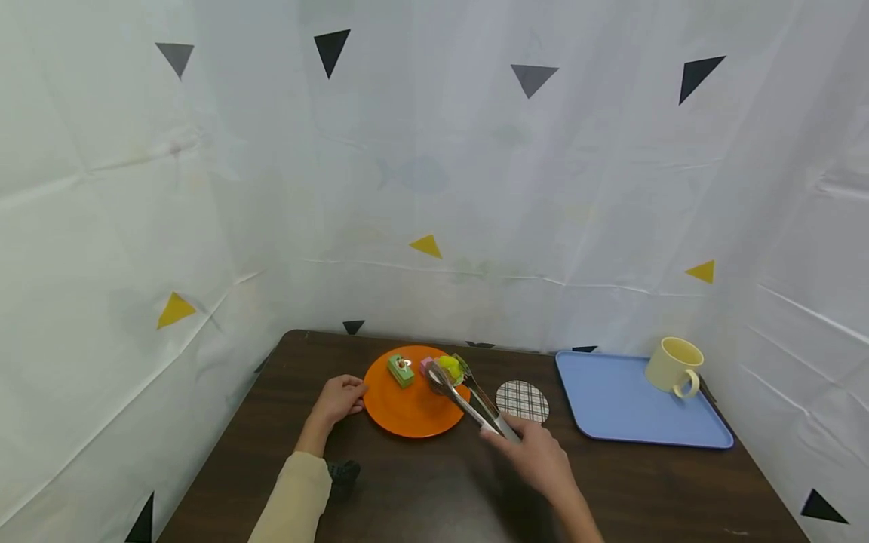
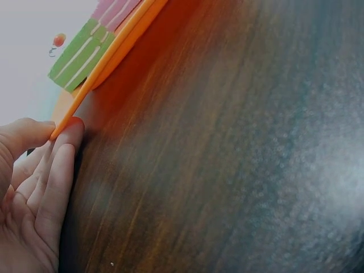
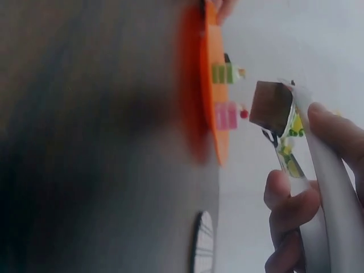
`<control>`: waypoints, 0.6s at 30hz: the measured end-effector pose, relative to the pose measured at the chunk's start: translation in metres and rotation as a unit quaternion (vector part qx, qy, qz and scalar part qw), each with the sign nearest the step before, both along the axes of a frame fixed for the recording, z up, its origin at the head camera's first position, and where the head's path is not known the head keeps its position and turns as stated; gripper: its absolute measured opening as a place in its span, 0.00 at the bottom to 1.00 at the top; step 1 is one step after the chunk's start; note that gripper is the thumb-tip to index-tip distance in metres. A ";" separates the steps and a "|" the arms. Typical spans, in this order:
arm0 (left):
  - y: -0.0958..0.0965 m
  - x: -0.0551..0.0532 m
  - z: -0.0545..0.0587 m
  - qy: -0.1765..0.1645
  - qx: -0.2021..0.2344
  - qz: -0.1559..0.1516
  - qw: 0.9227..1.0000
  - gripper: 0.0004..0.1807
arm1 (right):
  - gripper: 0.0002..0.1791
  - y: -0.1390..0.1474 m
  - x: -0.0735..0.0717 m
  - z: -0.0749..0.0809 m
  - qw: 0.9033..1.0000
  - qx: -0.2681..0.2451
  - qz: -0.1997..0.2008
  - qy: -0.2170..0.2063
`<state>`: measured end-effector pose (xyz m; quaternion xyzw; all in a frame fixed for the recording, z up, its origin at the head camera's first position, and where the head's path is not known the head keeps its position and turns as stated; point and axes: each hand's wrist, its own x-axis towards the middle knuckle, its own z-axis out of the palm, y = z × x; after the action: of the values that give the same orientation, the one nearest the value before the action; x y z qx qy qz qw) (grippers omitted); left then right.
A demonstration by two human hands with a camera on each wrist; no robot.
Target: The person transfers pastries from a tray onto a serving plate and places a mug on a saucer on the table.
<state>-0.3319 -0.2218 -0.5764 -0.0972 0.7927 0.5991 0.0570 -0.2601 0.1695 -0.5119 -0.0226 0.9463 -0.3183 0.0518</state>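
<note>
My left hand (image 1: 337,400) pinches the left rim of an orange plate (image 1: 407,415), thumb on top and fingers underneath in the left wrist view. On the plate sit a green toy cake slice (image 1: 400,371) with a small topping and a pink toy cake slice (image 3: 226,116). In my right hand (image 1: 536,460) are metal tongs (image 1: 467,408), reaching over the plate's right side. A yellow-green piece (image 1: 450,366) shows between the tong heads, which partly hide it; in the right wrist view it appears above the plate.
Just right of the plate lies a round checked coaster (image 1: 522,400). Farther right is a blue tray (image 1: 597,407) with a yellow mug (image 1: 668,366) on it. White curtains (image 1: 475,166) hang close behind and beside the dark wooden table (image 1: 407,483).
</note>
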 end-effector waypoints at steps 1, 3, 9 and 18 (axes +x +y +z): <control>0.000 0.000 0.000 0.000 0.001 0.001 1.000 0.21 | 0.45 -0.003 0.001 -0.001 1.000 0.006 0.000 0.002; 0.000 0.000 0.000 -0.001 0.001 0.001 1.000 0.21 | 0.46 -0.008 0.004 -0.004 1.000 0.018 0.000 0.010; -0.001 -0.002 -0.002 0.002 0.001 0.000 1.000 0.22 | 0.43 -0.024 0.007 -0.014 0.998 0.050 0.004 0.044; -0.003 -0.002 -0.005 0.010 0.002 0.006 1.000 0.21 | 0.41 -0.041 0.002 -0.028 0.995 0.081 0.003 0.053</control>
<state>-0.3342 -0.2245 -0.5813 -0.0958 0.7915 0.6018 0.0459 -0.2580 0.1283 -0.5397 -0.0379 0.9702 -0.2393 0.0044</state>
